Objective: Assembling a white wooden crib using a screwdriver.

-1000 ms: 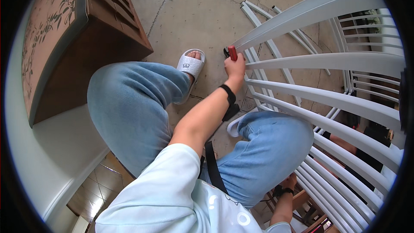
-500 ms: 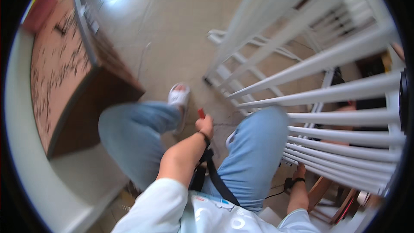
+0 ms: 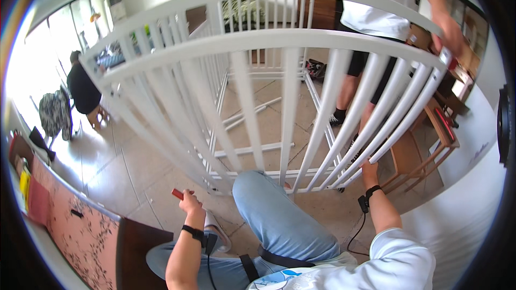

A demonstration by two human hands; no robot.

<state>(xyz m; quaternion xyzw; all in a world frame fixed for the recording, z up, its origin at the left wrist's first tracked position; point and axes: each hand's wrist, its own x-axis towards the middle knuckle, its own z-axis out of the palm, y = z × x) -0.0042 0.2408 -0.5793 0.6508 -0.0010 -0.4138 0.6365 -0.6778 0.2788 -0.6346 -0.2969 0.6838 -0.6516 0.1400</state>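
Note:
A white slatted crib panel [image 3: 291, 102] stands upright in front of me, part of a crib frame. My right hand [image 3: 369, 172] is closed at the lower right corner of this panel. My left hand [image 3: 191, 202] is wrapped round a small red object [image 3: 177, 194] whose end sticks out past the fingers; its kind cannot be made out. This hand is left of the panel's lower left corner, apart from it. At the top right corner, a co-worker's hand [image 3: 450, 33] rests on the panel.
Loose white bars [image 3: 252, 150] lie on the floor inside the frame. A wooden chair [image 3: 406, 156] stands at the right. A pink patterned cabinet [image 3: 80, 220] is at near left. Another person [image 3: 83, 87] sits at far left, beside a chair with a camouflage jacket [image 3: 55, 113].
My view has lifted and turned right, bringing the panel to the middle and the co-worker into sight. My left hand has moved out leftward with the red object; the right stays at the panel.

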